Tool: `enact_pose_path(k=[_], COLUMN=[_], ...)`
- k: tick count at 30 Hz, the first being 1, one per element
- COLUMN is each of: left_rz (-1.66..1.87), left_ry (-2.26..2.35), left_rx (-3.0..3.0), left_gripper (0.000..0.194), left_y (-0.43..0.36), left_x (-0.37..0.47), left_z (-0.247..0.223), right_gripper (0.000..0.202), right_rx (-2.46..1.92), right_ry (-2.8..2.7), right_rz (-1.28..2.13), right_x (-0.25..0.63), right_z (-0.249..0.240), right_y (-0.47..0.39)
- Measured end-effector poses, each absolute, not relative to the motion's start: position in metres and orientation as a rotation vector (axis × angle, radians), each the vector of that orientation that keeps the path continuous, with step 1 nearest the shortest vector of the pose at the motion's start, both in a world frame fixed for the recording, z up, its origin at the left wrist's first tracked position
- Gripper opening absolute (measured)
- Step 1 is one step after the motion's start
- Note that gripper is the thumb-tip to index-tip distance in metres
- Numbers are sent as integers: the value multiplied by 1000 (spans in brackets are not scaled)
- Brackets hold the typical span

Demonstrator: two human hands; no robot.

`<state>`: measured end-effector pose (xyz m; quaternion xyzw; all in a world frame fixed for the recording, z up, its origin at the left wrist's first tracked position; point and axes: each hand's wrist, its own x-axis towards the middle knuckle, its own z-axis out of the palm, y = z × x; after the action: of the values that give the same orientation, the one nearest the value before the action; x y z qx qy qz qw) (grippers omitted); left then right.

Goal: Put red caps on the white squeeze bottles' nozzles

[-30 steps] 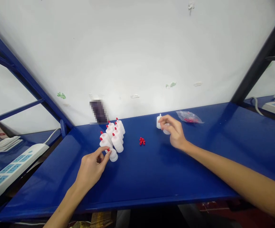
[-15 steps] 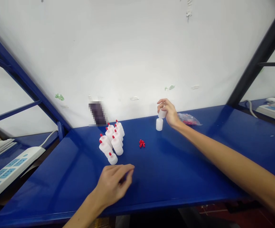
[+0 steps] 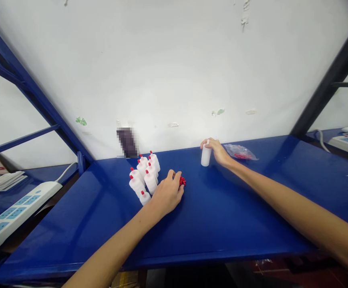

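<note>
My left hand [image 3: 168, 193] is at a small pile of red caps [image 3: 182, 181], thumb and fingers apart at its left edge and hiding part of it. On the far side of the table, my right hand [image 3: 215, 150] grips the upper part of a white plastic bottle [image 3: 205, 156] that stands upright on the table. The fingers hide some of its top. To the left of my left hand stands a group of several white bottles [image 3: 151, 183] with red-tipped nozzles; my left wrist partly covers the nearest one [image 3: 144, 198].
A clear plastic bag [image 3: 241, 152] with red pieces lies behind my right forearm. A white power strip [image 3: 17, 212] lies at the left, beyond the blue table [image 3: 222, 228]. A pixelated dark object [image 3: 127, 142] is against the wall. Blue and black frame posts rise at the sides.
My left hand has moved forward and right, from the near table to the red caps, its fingers spreading. My right hand has lowered with the white piece it held onto the standing white bottle.
</note>
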<state>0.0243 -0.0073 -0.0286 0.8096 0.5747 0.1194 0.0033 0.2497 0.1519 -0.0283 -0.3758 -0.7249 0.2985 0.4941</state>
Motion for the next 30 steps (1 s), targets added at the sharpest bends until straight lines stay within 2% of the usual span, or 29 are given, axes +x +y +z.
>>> enact_pose_path(k=[7, 12, 14, 17, 19, 22, 25, 30], left_rz=[448, 445, 560, 940, 1198, 1412, 1516, 1559], left_ry=[1859, 1840, 1811, 1641, 1473, 1282, 1180, 1128], left_rx=[2531, 2586, 2589, 2508, 2361, 2145, 2088, 2129], left_gripper=[18, 14, 13, 9, 9, 11, 5, 1], left_y=[-6, -3, -2, -6, -12, -21, -25, -23], left_x=[23, 20, 19, 21, 25, 32, 34, 32], left_z=[-36, -42, -44, -43, -38, -30, -25, -26], right_gripper=[20, 23, 23, 21, 18, 22, 26, 18], right_rx=[-763, -625, -580, -539, -553, -636, -725, -779], right_ry=[-1574, -1602, -1641, -1740, -1873, -2131, -2303, -2458], right_rz=[1006, 1303, 1375, 1424, 1351, 1060, 844, 691], right_x=[243, 225, 221, 218, 218, 220, 222, 223], right_z=[-35, -37, -37, -33, -29, -24, -23, -22], right_y=[130, 96, 83, 64, 54, 43, 40, 39])
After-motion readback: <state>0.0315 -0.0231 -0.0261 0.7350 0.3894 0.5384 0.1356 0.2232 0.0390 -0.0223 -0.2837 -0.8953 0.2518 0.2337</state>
